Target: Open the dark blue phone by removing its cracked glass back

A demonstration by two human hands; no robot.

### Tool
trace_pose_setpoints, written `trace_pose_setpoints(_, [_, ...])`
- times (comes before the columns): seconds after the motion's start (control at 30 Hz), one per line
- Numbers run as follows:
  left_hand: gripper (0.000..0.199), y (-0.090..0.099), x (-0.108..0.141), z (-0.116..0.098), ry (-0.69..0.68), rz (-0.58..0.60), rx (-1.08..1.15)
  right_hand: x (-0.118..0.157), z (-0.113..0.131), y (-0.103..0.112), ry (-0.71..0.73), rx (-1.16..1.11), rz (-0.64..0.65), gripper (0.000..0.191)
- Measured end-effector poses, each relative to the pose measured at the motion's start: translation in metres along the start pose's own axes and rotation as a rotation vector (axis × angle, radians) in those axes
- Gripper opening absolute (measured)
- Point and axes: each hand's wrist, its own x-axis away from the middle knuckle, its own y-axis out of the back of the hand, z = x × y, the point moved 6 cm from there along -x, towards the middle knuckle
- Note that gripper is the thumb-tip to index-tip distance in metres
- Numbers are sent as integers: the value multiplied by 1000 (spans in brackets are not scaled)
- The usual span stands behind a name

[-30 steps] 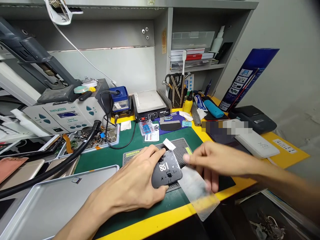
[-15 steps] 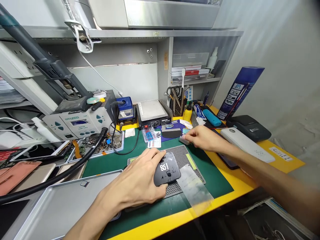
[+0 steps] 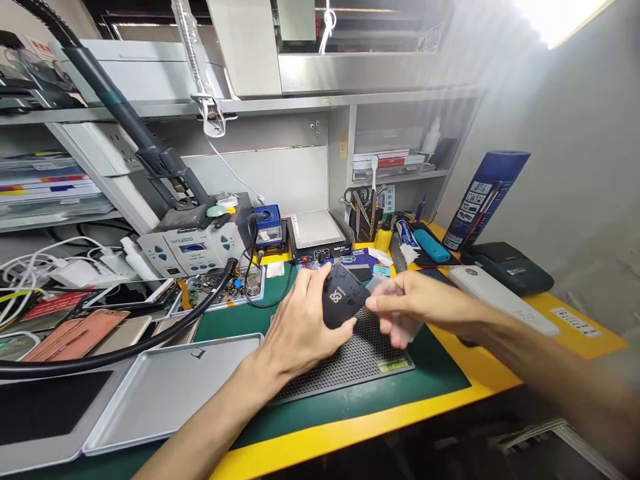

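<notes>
My left hand point(image 3: 305, 327) is wrapped round a dark, flat, phone-like slab point(image 3: 341, 299) with rounded corners and pale lettering. The slab is tilted and raised above a grey perforated mat point(image 3: 345, 357). At the slab's right edge is my right hand point(image 3: 403, 303), its thumb and fingers pinching a translucent film point(image 3: 416, 328). Part of the film is behind the fingers. Whether the film is still joined to the slab I cannot tell. Some blur covers the right fingertips.
A grey tray point(image 3: 185, 393) lies at the left, crossed behind by a black hose point(image 3: 125, 363). A soldering station point(image 3: 195, 247), a hot plate point(image 3: 320, 237), a yellow bottle point(image 3: 383, 239) and a white power bank point(image 3: 505, 300) stand around the green mat point(image 3: 440, 373).
The slab has risen off the mat and tilted in my left hand. My right hand has come back from the far side to the slab's edge and taken the film. The camera view has tipped upward.
</notes>
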Motion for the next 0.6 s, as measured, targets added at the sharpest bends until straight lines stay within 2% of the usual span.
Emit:
trace_pose_setpoints(0.07, [89,-3,-5,-5,59,-90,39,5,25,14,22,101,-18,38])
trace_pose_setpoints(0.13, [92,-3,-9,-9,117,-170,80,13,55,25,56,407,-110,35])
trace_pose_setpoints(0.2, [86,-1,-10,-10,163,-224,205,19,81,27,86,679,-169,36])
trace_pose_setpoints(0.27, [67,-1,-10,-6,184,-223,378,22,98,19,127,836,-141,37])
trace_pose_setpoints(0.33, [43,0,-9,0,186,-190,532,20,104,11,165,886,-101,36])
trace_pose_setpoints(0.4, [29,0,-7,6,176,-166,632,18,104,6,191,873,-87,34])
trace_pose_setpoints(0.6, [23,-3,-6,14,159,-182,806,22,90,4,204,804,-138,35])
